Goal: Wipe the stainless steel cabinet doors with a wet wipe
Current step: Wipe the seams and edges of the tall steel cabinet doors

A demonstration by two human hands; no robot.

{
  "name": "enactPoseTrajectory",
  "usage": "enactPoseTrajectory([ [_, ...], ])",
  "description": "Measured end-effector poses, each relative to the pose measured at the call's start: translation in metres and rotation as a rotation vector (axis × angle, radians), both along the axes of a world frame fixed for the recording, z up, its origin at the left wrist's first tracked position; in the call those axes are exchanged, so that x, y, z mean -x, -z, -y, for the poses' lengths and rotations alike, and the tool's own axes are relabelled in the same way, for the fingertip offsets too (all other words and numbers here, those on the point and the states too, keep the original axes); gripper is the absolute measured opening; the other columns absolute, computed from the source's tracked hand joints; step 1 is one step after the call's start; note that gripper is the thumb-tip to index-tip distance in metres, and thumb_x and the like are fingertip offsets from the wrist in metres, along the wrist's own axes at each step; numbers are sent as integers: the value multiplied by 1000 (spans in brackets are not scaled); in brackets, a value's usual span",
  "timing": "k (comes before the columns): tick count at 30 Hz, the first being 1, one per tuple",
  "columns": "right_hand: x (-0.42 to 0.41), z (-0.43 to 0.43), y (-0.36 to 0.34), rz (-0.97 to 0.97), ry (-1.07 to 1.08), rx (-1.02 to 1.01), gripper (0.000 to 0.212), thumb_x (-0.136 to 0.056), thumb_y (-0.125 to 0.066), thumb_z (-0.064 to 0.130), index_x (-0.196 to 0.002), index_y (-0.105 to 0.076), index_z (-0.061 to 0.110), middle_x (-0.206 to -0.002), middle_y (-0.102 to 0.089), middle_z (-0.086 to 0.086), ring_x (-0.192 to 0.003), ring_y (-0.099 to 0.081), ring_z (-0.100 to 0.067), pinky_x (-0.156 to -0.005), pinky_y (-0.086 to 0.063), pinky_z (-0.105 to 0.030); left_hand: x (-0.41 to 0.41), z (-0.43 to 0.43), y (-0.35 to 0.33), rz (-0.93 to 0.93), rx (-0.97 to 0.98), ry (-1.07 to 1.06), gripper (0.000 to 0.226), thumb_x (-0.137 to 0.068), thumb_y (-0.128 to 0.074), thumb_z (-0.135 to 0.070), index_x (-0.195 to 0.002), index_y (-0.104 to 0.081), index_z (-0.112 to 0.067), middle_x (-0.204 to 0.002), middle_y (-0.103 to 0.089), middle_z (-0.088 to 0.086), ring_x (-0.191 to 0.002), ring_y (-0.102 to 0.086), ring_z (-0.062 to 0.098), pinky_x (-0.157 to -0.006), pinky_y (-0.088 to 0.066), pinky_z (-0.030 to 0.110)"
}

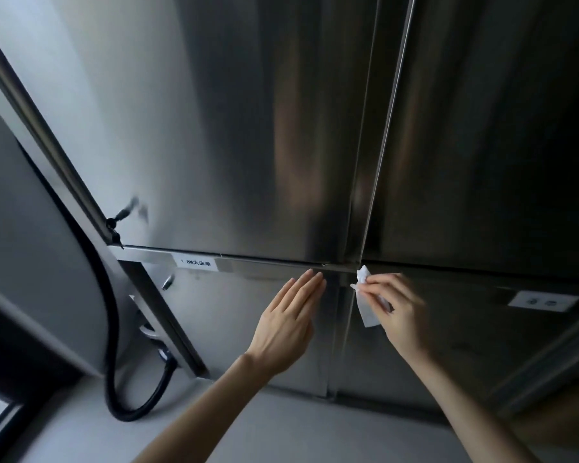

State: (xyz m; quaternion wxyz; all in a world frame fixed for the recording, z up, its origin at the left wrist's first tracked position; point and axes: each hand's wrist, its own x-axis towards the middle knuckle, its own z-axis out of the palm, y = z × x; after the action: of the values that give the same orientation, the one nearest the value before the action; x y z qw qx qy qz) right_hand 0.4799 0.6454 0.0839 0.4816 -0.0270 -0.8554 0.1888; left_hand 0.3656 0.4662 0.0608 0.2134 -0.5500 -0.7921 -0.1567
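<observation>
Wet wipe hangs pinched in the right grip.

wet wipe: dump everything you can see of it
The wet wipe is white, thin and soft-looking, bunched at its top and trailing a flat, loose flap below. The right hand pinches it in its fingertips. It sits at the vertical seam between the lower cabinet doors, with its bunched top just under the horizontal seam. It looks pressed to the steel, though contact is not certain. Whether it is damp cannot be seen.
</observation>
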Motion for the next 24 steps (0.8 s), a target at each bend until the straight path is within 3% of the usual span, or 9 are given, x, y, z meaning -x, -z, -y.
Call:
enactPoseTrajectory([
  [5,19,-15,24,-14,-13,-20,6,-71,-75,-5,-76,-73,-2,-79,-67,-9,-74,-62,-22,-70,-49,-32,15,-13,32,-34,-31,-6,57,-86,-39,-12,-143,-43,-6,-150,-41,9,-142,-32,22,-114,-32,43],
  [10,46,-35,92,-58,-23,-138,4,-76,-74,-3,-80,-72,-2,-82,-67,-8,-80,-59,-17,-75,-49,-29,52,-44,71,-78,-120,-99,72,-76,-65,-4,-144,-41,-2,-152,-38,12,-143,-30,27,-116,-29,46],
  [14,68,-43,152,-150,-11,-195,8,-84,-68,5,-84,-72,-2,-86,-67,-9,-81,-61,-23,-78,-50,-32,84,-66,104,-155,-246,-141,69,-82,-57,-5,-147,-37,-2,-156,-31,11,-147,-23,26,-121,-16,42],
  [19,95,-59,206,-287,-6,-363,10,-87,-68,6,-86,-72,-3,-87,-68,-10,-84,-61,-22,-82,-50,-28,112,-86,146,-300,-391,-101,58,-92,-46,-12,-148,-34,-1,-156,-31,14,-147,-23,28,-121,-16,45],
  [24,114,-72,222,-452,76,-484,10,-88,-67,4,-89,-72,-4,-89,-68,-12,-84,-63,-25,-80,-52,-32,122,-107,164,-442,-514,-62,56,-95,-47,-17,-148,-35,-1,-155,-32,15,-147,-22,29,-122,-13,46],
])
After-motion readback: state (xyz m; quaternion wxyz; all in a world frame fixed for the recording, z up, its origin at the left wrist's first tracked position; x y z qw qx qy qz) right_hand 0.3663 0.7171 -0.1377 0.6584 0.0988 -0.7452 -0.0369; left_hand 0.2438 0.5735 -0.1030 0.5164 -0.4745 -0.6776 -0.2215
